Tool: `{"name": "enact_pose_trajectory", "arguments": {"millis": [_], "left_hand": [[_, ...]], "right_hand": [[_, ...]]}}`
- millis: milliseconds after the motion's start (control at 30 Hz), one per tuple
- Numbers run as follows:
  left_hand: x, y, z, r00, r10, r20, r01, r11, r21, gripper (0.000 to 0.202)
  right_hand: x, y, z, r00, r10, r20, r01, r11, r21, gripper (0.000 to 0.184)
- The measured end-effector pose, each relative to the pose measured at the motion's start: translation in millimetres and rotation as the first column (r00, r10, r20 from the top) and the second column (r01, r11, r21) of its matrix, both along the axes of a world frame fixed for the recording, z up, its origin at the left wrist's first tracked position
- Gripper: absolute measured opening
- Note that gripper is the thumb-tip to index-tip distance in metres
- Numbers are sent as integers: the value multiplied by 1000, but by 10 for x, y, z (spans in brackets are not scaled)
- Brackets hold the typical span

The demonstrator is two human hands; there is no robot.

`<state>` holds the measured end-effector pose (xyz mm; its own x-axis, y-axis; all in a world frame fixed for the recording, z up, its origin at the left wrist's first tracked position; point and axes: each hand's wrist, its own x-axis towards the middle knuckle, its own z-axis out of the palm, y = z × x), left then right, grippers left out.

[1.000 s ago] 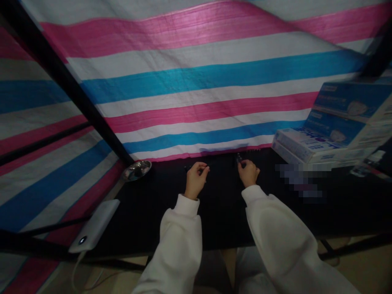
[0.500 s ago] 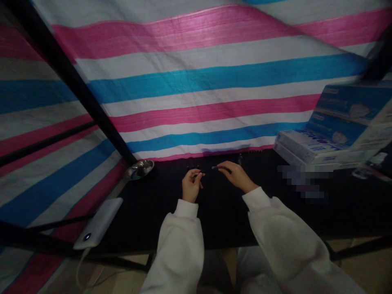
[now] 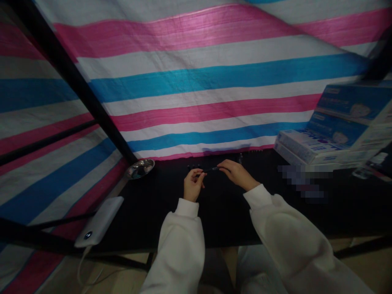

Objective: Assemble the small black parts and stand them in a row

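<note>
Both hands hover over a black table, in white sleeves. My right hand pinches a thin dark pen-like tool whose tip points left. My left hand is curled in a pinch close to that tip, and what it holds is too small and dark to name. A few tiny dark parts lie on the table just beyond my left hand, and more small dark bits sit near the back edge.
A small metal dish stands at the table's back left corner. A white power bank with a cable lies at the left edge. Stacked blue-and-white boxes fill the right side. A striped tarp hangs behind, with black frame bars on the left.
My right hand came away from the table's back edge with the thin tool and moved left toward my left hand. My left hand closed into a pinch near the tool's tip.
</note>
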<state>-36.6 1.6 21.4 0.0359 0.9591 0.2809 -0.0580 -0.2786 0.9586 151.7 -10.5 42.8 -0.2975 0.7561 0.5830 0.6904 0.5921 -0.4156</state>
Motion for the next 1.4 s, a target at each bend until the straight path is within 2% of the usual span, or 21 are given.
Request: {"name": "enact_pose_trajectory", "arguments": {"millis": [200, 333, 400, 500, 600, 667, 833, 1167, 1400], "left_hand": [[-10, 0, -5, 1000, 0, -29, 0, 1000, 1, 29], [-5, 4, -17, 999, -9, -39, 10, 1000, 4, 30], [3, 5, -26, 999, -16, -46, 16, 1000, 3, 31], [21, 2, -38, 997, -46, -60, 45, 999, -7, 32], [29, 0, -51, 995, -70, -67, 69, 997, -16, 35], [24, 3, -60, 995, -74, -63, 73, 997, -20, 36], [2, 16, -75, 996, -72, -57, 71, 997, -16, 37], [-1, 15, -90, 994, -99, -55, 98, 995, -22, 36], [1, 1, -65, 996, -33, -87, 33, 999, -2, 36]], "right_hand": [[3, -14, 39, 1000, 8, -24, -8, 1000, 10, 25], [-3, 1, 22, 987, 43, -158, -45, 999, -9, 23], [-34, 7, -9, 965, 19, -263, -31, 999, -39, 23], [-136, 7, -90, 889, -31, -457, -28, 992, -120, 27], [-268, 9, -195, 782, -18, -624, -125, 975, -186, 35], [-334, 17, -260, 736, 0, -677, -184, 962, -200, 40], [-381, 49, -350, 722, 4, -692, -215, 952, -219, 47], [-384, 24, -319, 744, 27, -668, -240, 943, -229, 51], [-360, 19, -319, 836, 51, -547, -255, 918, -305, 44]]}}
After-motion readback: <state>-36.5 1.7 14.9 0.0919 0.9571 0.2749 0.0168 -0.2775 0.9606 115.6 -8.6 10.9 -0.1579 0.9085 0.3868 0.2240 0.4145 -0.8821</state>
